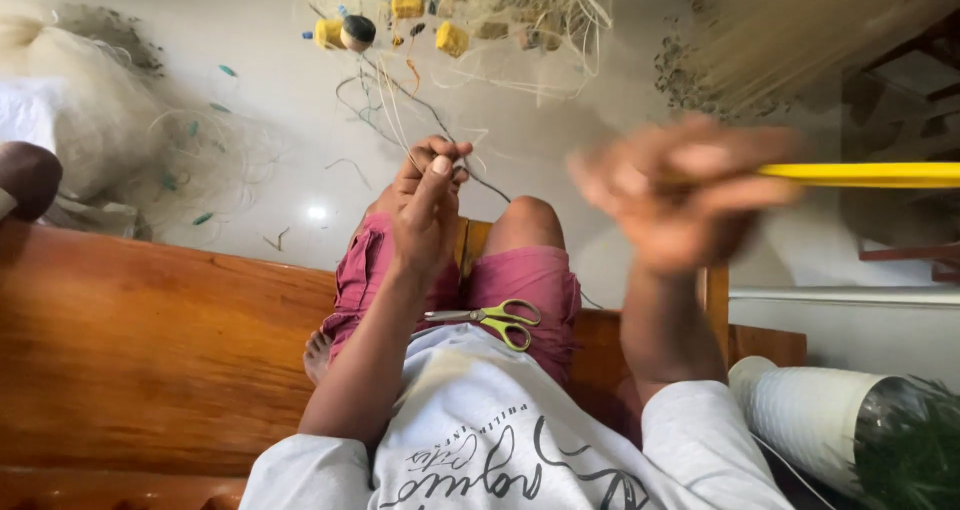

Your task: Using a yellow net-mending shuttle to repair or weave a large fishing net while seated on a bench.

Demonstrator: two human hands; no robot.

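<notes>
Head view: person is sitting on a wooden bench (150, 350), mending fishing net. Left hand (428, 205) is pinching thin net twine (400, 110) between thumb and fingers, at 12 o'clock from the knees; the twine is running up toward a net pile with yellow floats (452, 38). Right hand (680, 195) is blurred mid-swing at 2 o'clock, clenching a yellow netting needle (870, 175) that is pointing to 3 o'clock. Green-handled scissors (495, 318) are lying on the lap, shut, untouched. White twine spool (810, 410) is sitting at 4 o'clock. Judging: knot-pulling stroke is underway; next move is calling for steady tension from the left pinch while the needle is passing through the mesh.
</notes>
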